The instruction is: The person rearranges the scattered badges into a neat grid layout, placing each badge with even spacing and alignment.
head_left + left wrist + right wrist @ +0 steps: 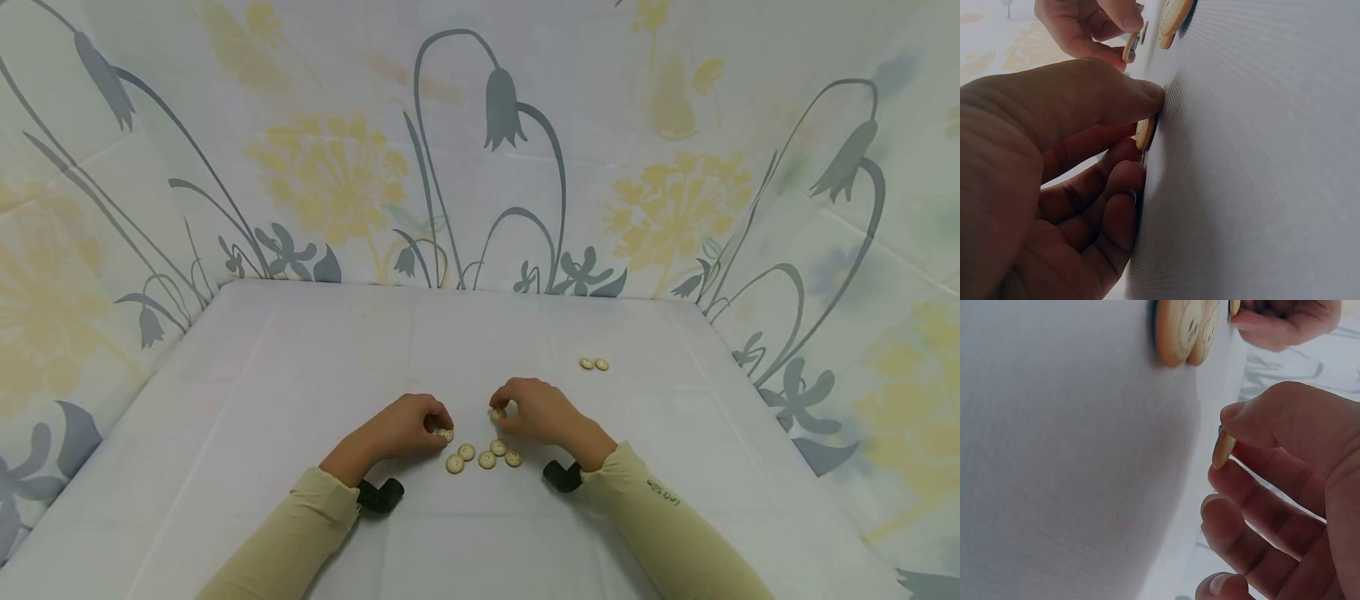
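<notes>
Several round, pale wooden buttons with small dark holes lie on the white cloth. My left hand (397, 427) pinches one button (1144, 132) between thumb and fingers, low against the cloth. My right hand (542, 411) holds another button (1224, 449) by its edges between thumb and index finger, tilted and raised off the cloth; its other fingers are loosely bent. Just in front of the hands, on the near side, are a pair of buttons (455, 464) on the left and a cluster of 3 buttons (487, 459) on the right.
Farther back on the right, two more buttons (595, 364) lie side by side. A white cloth (300, 367) covers the table. Flower-printed fabric (480, 167) rises at the back and both sides. Black wrist mounts (381, 497) stick out under the sleeves.
</notes>
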`<state>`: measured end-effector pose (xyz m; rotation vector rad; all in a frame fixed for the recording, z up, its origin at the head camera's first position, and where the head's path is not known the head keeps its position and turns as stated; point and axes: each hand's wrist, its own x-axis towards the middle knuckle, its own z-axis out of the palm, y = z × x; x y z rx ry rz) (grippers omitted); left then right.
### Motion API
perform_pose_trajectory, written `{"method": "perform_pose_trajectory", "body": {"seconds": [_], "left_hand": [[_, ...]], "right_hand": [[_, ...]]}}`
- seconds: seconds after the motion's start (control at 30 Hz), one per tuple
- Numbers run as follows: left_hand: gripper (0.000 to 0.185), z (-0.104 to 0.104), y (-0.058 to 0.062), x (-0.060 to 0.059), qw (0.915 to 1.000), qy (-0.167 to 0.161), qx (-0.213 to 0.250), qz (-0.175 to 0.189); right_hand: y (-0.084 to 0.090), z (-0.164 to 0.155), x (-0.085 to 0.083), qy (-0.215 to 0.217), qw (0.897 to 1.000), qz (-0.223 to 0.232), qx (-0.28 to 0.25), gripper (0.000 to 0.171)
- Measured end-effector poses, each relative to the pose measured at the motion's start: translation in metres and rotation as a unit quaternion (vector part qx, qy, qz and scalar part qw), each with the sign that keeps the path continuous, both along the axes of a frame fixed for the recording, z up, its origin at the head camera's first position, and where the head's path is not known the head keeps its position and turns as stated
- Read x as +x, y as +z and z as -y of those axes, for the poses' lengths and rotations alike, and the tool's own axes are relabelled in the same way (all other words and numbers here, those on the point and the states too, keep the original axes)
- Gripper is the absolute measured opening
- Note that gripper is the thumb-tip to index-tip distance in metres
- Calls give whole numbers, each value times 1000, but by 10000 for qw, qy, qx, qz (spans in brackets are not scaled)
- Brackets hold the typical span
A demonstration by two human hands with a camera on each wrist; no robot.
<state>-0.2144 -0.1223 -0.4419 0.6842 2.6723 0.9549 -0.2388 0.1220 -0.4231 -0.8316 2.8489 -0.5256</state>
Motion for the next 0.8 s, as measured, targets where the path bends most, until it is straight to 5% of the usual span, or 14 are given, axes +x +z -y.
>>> {"method": "perform_pose_trajectory", "body": {"seconds": [0.8], "left_hand": [[12, 1, -2, -1, 10000, -34, 30, 74]], "right_hand": [[-3, -27, -16, -275, 9993, -201, -152, 22]]}}
